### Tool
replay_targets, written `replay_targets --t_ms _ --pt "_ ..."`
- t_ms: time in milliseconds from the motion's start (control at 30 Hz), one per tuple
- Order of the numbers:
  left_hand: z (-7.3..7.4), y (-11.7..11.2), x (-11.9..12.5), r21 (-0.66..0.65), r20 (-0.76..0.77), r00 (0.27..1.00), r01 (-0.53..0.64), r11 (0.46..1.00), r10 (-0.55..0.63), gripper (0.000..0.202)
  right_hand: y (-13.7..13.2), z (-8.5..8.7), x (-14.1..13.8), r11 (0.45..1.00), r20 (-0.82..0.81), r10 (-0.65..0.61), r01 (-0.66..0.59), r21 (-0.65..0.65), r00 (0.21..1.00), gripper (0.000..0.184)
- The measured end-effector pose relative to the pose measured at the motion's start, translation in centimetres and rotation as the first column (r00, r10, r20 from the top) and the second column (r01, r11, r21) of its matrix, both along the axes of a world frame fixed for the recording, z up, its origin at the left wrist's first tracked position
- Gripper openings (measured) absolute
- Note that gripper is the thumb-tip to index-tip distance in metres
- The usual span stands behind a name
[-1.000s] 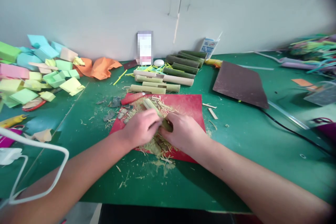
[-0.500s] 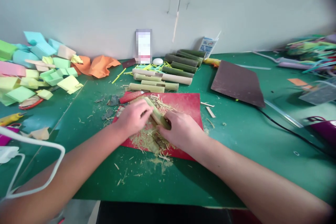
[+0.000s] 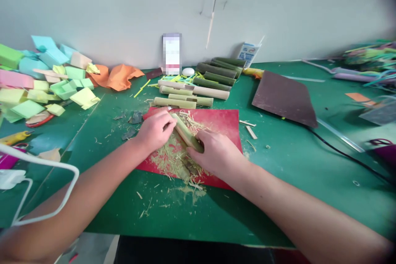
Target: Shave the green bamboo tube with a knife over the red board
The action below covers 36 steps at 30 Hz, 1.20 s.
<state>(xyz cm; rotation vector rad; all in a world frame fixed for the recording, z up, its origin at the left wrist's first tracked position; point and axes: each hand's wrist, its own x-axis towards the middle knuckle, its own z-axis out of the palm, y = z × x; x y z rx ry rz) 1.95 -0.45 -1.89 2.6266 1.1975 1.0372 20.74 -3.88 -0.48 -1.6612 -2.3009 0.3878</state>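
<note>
My right hand [image 3: 216,152] is closed round the near end of a pale green bamboo piece [image 3: 185,131], which lies slantwise over a red mat [image 3: 227,128]. At its far end my left hand [image 3: 156,131] has its fingers curled in a pinch, close against the bamboo; what they hold, if anything, is hidden. Bamboo shavings and dust [image 3: 167,159] cover much of the mat beneath both hands. Just behind my left hand a red-handled tool [image 3: 154,112] lies partly covered.
Behind the mat lie several cut bamboo pieces [image 3: 210,93]. A phone [image 3: 172,53] leans on the wall beside a drink carton [image 3: 247,53]. Folded coloured papers [image 3: 40,86] crowd the left, a dark brown sheet [image 3: 283,99] the right. A white cable [image 3: 76,177] loops over my left forearm.
My left hand has drawn back slightly from the bamboo's far end, baring more of it. My right hand keeps its hold. The whole view has shifted a little.
</note>
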Motion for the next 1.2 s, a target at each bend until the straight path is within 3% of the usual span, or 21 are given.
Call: replay_targets --t_ms 100,267,367,400,500,633,767,900,1033,1167,1200 --pt "0.1 -0.1 0.0 -0.119 -0.075 0.988 0.125 0.985 -0.135 0.014 0.0 -0.1 0.0 1.0 -0.01 0.011 -0.011 -0.011 1.0 0.013" --pt "0.0 -0.2 0.1 -0.023 -0.014 1.0 0.005 1.0 -0.005 0.019 0.0 0.1 0.0 1.0 -0.006 0.007 -0.007 0.007 1.0 0.016" --pt "-0.1 -0.6 0.3 -0.104 -0.074 0.982 0.164 0.981 -0.172 0.016 0.0 0.1 0.0 1.0 0.004 0.016 -0.016 -0.008 1.0 0.013" --pt "-0.1 -0.7 0.3 -0.109 -0.07 0.982 0.165 0.98 -0.173 0.015 0.0 0.1 0.0 1.0 0.004 0.017 -0.017 -0.009 1.0 0.013" --pt "-0.1 -0.7 0.3 -0.065 -0.033 0.997 0.068 0.996 -0.071 0.015 0.1 0.0 0.1 1.0 0.005 0.011 -0.011 0.003 1.0 0.016" --pt "0.0 -0.5 0.5 -0.128 -0.083 0.982 0.157 0.979 -0.168 0.014 0.1 -0.1 0.0 1.0 -0.003 0.013 -0.013 0.006 1.0 0.011" --pt "0.0 -0.4 0.5 -0.057 -0.028 0.998 0.061 0.996 -0.063 0.014 0.0 -0.1 0.0 1.0 0.003 0.003 -0.003 0.009 1.0 0.017" --pt "0.0 -0.5 0.4 -0.152 -0.074 0.986 0.14 0.978 -0.152 0.012 0.0 -0.2 0.0 1.0 -0.014 0.007 -0.007 -0.002 1.0 0.014" --pt "0.2 -0.1 0.3 -0.043 0.001 1.0 -0.012 0.999 0.012 0.015 0.0 -0.3 0.1 1.0 -0.005 0.005 -0.005 0.004 1.0 0.017" --pt "0.2 0.3 0.2 -0.15 -0.046 0.985 0.157 0.976 -0.166 0.012 -0.2 -0.1 0.0 1.0 -0.012 0.019 -0.019 -0.007 1.0 0.014" --pt "0.2 0.4 0.1 -0.138 -0.037 0.989 0.14 0.981 -0.146 0.013 -0.2 -0.1 0.0 1.0 -0.007 0.014 -0.014 -0.011 1.0 0.014"
